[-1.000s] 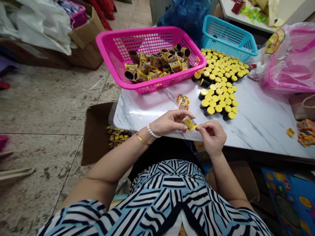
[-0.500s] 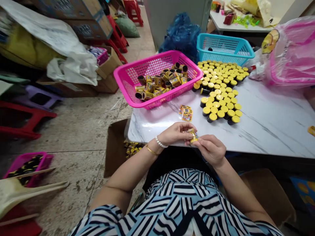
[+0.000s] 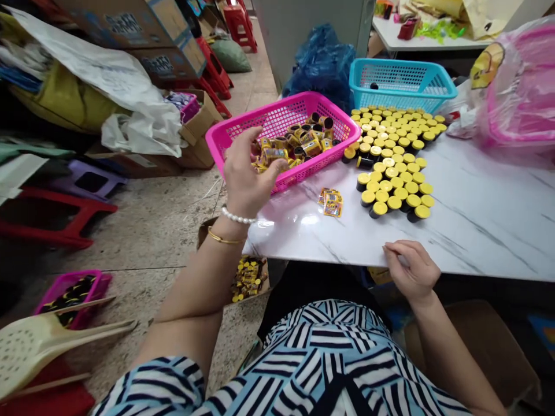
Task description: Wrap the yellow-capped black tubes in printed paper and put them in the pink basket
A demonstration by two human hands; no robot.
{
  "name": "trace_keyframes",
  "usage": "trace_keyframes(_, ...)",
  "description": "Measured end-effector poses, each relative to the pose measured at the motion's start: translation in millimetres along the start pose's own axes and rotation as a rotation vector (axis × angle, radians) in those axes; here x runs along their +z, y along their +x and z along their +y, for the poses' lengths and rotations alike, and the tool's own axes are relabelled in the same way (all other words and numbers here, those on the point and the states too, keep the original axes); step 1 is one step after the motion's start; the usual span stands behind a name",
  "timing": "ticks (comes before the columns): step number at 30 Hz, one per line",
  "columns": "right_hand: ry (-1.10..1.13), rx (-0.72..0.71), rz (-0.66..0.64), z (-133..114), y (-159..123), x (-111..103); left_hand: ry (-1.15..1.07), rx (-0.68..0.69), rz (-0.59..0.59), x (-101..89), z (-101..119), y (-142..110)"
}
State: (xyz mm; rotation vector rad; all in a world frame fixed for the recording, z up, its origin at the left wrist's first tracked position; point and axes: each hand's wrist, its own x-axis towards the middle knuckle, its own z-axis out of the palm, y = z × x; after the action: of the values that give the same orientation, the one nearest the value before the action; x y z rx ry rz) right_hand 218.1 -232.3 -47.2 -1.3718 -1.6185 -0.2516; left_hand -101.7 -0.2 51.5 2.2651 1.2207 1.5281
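Observation:
My left hand (image 3: 249,170) reaches over the near left rim of the pink basket (image 3: 281,188), its thumb and fingers spread apart. Within the basket lies a loose heap of small black cylinders with yellow printed labels (image 3: 310,144). One labelled cylinder (image 3: 274,155) rests between the thumb and fingers as seen from above; whether they touch it I cannot tell. At the table's front edge, my right hand (image 3: 411,268) is closed, thumb and fingertips together; anything inside is hidden. A few flat printed labels (image 3: 332,205) lie on the white marbled table (image 3: 485,214) between both hands.
Many black tubs with yellow lids (image 3: 393,202) stand grouped on the table, right of the basket. Behind them is a blue basket (image 3: 403,107). A plastic-wrapped pink container (image 3: 520,92) occupies the right side. Below the table's left corner sits a box of small yellow-capped pieces (image 3: 249,277).
The hands have parted. My left hand moved up and left to the basket, and my right moved rightward. The small yellow-labelled cylinder they held is no longer between them.

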Motion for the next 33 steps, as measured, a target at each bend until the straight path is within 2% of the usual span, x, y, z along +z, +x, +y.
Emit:
trace_keyframes(2,-0.087,0.052,0.05,8,-4,-9,0.127,0.094,0.003,18.0,7,-21)
trace_keyframes(3,-0.128,0.101,0.081,13,-5,-13,0.138,0.135,-0.052,29.0,12,-35)
trace_keyframes(5,-0.188,0.249,0.145,23,-3,-21,0.115,0.186,-0.252,51.1,22,-61)
trace_keyframes(7,-0.208,0.415,0.18,36,4,-28,0.11,0.162,-0.423,69.1,30,-79)
trace_keyframes(9,-0.203,0.528,0.173,48,15,-31,0.144,0.099,-0.519,79.8,36,-85)
trace_keyframes(12,-0.219,0.552,0.102,61,32,-28,0.239,0.065,-0.581,83.2,41,-82)
trace_keyframes(17,-0.289,0.558,0.058,69,46,-8,0.345,0.114,-0.598,74.1,49,-87)
trace_keyframes(20,-0.319,0.565,0.094,64,44,-4,0.273,0.06,-0.517,69.3,49,-95)
trace_keyframes(22,-0.31,0.549,0.119,53,39,-5,0.209,0.036,-0.466,69.5,47,-98)
trace_keyframes(24,-0.268,0.51,0.101,36,32,-4,0.16,0.037,-0.475,73.2,44,-98)
trace_keyframes(27,-0.193,0.422,-0.013,11,22,1,0.118,0.026,-0.531,80.6,41,-96)
trace_keyframes(29,-0.169,0.381,-0.051,1,19,6,0.132,0.002,-0.519,81.1,42,-97)
trace_keyframes(31,-0.163,0.344,-0.027,-6,17,6,0.16,0.007,-0.441,74.8,48,-100)
trace_keyframes(33,-0.159,0.303,0.059,-14,15,2,0.155,0.056,-0.311,62.9,59,-108)
